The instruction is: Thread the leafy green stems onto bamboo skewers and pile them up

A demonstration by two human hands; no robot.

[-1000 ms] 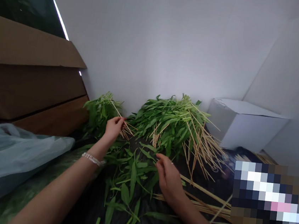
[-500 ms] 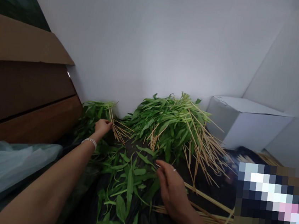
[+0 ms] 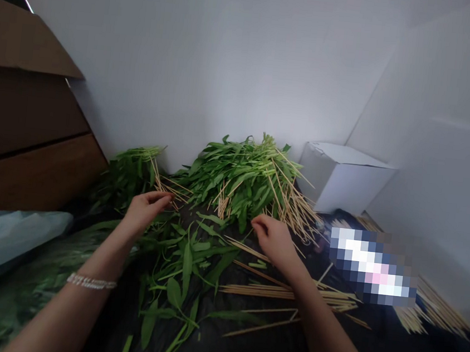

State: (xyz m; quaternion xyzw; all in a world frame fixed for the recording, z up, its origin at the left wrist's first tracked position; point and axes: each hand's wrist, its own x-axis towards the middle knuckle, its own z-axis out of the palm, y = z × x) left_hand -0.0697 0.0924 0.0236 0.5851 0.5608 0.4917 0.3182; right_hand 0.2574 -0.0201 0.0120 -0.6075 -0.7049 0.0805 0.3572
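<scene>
My left hand (image 3: pixel 148 210) is above the loose leaves, thumb and fingers pinched together; whatever lies between the fingertips is too small to make out. Just beyond it is a small bunch of leafy greens (image 3: pixel 128 173) with thin wooden sticks (image 3: pixel 167 184) at its right side. My right hand (image 3: pixel 274 237) is also pinched, at the lower front of a large pile of long-leaved greens (image 3: pixel 236 167); its fingertips hide what they hold, if anything. Many wooden sticks (image 3: pixel 299 205) stick out of the pile's right side. Loose leafy stems (image 3: pixel 186 260) lie between my hands on black plastic.
More wooden sticks (image 3: pixel 256 291) lie under my right forearm. A white box (image 3: pixel 344 176) stands behind right, and stick bundles (image 3: pixel 444 304) lie at the far right. To the left are a cardboard box (image 3: pixel 20 97) and a clear plastic bag (image 3: pixel 10 236). A white wall (image 3: pixel 214 56) closes the back.
My left hand has come back from the sticks by the small bunch. My right hand has moved forward to the large pile, its fingers now pinched. The view has shifted to the right.
</scene>
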